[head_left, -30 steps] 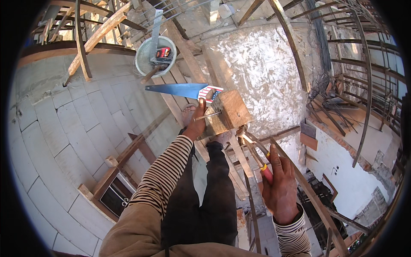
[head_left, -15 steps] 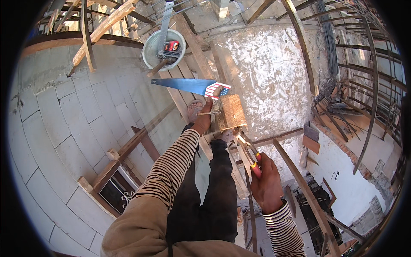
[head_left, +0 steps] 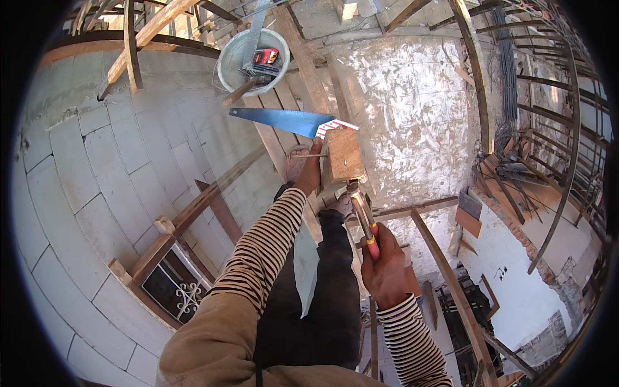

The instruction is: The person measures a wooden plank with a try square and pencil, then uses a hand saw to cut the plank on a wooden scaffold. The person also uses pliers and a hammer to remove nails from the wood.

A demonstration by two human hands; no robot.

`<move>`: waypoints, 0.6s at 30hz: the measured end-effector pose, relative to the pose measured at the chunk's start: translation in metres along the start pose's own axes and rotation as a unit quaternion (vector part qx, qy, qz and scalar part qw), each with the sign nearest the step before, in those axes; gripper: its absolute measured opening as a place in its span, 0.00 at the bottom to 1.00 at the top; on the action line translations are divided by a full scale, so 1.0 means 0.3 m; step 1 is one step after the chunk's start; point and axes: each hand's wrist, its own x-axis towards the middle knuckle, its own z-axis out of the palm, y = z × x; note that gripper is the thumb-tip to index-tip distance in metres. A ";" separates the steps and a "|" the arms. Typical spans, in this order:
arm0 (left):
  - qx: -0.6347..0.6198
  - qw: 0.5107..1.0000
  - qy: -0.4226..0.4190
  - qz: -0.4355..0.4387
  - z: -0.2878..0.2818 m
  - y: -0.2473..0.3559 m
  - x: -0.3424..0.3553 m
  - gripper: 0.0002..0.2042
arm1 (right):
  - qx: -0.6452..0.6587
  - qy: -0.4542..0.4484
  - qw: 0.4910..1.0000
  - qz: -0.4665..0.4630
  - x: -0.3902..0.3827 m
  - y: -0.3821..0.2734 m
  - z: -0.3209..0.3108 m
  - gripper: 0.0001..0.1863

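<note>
left hand (head_left: 308, 173): pinching a nail (head_left: 308, 155) beside the wood block (head_left: 343, 155)
right hand (head_left: 385, 269): clenched on hammer (head_left: 362, 213); hammer head partly hidden
saw (head_left: 284, 121): above left hand

Bright daylight, sharp centre; fisheye bends edges, rim perhaps slightly soft.

Black-and-white striped sleeves, tan top over the shoulders, dark trousers, bare hands

Head view, looking straight down

I watched through one fisheye worn on the head, facing down, close over both forearms, edges bending outward.
</note>
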 end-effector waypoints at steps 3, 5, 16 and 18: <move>-0.020 0.998 -0.051 -0.012 -0.014 0.056 0.005 0.43 | 0.024 -0.007 1.000 0.005 0.017 0.008 0.030 0.22; 0.067 0.997 -0.031 0.008 0.001 0.105 -0.030 0.38 | 0.018 -0.004 1.000 -0.007 0.018 0.005 0.037 0.22; -0.108 0.990 -0.031 0.083 0.137 0.278 -0.110 0.22 | 0.031 0.007 0.998 -0.052 0.094 0.046 0.118 0.21; -0.101 0.991 -0.033 0.086 0.102 0.248 -0.090 0.21 | 0.039 0.012 0.998 -0.050 0.111 0.061 0.132 0.22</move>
